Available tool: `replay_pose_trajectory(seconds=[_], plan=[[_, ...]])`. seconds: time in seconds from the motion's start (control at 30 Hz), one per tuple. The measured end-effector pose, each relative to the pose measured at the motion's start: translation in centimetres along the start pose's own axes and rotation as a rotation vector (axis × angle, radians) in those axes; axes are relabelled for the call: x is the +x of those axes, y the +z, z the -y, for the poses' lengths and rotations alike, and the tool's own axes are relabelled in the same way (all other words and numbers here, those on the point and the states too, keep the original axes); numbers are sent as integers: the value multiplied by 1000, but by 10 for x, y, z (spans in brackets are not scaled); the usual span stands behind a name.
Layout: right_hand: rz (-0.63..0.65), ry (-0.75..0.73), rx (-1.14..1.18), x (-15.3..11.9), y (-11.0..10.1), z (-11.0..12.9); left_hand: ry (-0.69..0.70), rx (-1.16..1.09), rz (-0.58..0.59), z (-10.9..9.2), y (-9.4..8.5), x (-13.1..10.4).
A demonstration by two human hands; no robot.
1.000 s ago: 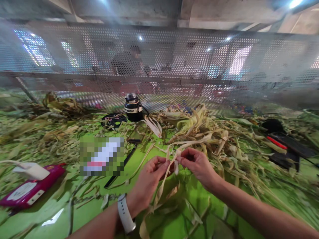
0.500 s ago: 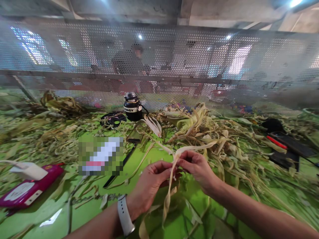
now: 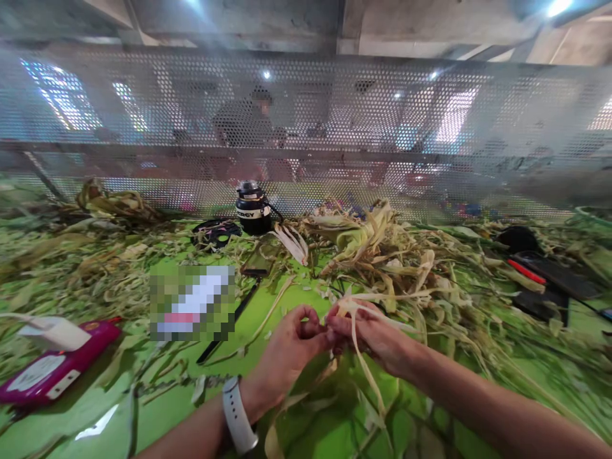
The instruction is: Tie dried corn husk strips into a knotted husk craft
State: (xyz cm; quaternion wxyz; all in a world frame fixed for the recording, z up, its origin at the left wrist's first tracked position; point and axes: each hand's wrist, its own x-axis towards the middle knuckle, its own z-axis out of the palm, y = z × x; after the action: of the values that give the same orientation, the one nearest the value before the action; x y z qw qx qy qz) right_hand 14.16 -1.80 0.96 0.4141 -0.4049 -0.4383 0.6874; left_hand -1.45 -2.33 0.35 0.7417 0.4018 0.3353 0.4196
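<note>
Pale strips of dried corn husk (image 3: 362, 358) fan out from my right hand (image 3: 377, 335). Its thumb and fingers are closed on their joined end, and one long strip hangs down in front of the wrist. My left hand (image 3: 289, 350), with a white watch (image 3: 239, 414) on its wrist, has its thumb and fingertips pinched together against the right fingertips. What lies between those left fingers is hidden. Beyond the hands lies a heap of dried husks (image 3: 368, 236), with a pale bunch of husk (image 3: 291, 244) at its left.
On the green table (image 3: 167, 408) stand a black jar (image 3: 253, 210) and a magenta power strip (image 3: 62, 363) with a white plug. A black-handled tool (image 3: 234, 319) lies left of my hands. Dark devices (image 3: 549, 280) lie right. A perforated screen (image 3: 306, 102) rises behind, a person beyond it.
The husk has turned in my right hand: its strips now spread over the back of that hand, and the hanging strip has swung right. Both hands have stayed close together.
</note>
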Motion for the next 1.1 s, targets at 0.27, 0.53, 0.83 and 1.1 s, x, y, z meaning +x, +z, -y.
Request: replay_pose_trajectory(seconds=[0.27,0.53,0.83,1.1], plan=[[93,-64,66,-3,-5,31,-110,280,208,-38,-25,3],[34,-118,265,0,-22,51,-156,361,264,-65,-48,2],[11,-84,209,0,-26,54,-178,595,265,-94,-49,-7],[-90,-254,-96,1,-27,51,-155,695,247,-109,-53,-11]])
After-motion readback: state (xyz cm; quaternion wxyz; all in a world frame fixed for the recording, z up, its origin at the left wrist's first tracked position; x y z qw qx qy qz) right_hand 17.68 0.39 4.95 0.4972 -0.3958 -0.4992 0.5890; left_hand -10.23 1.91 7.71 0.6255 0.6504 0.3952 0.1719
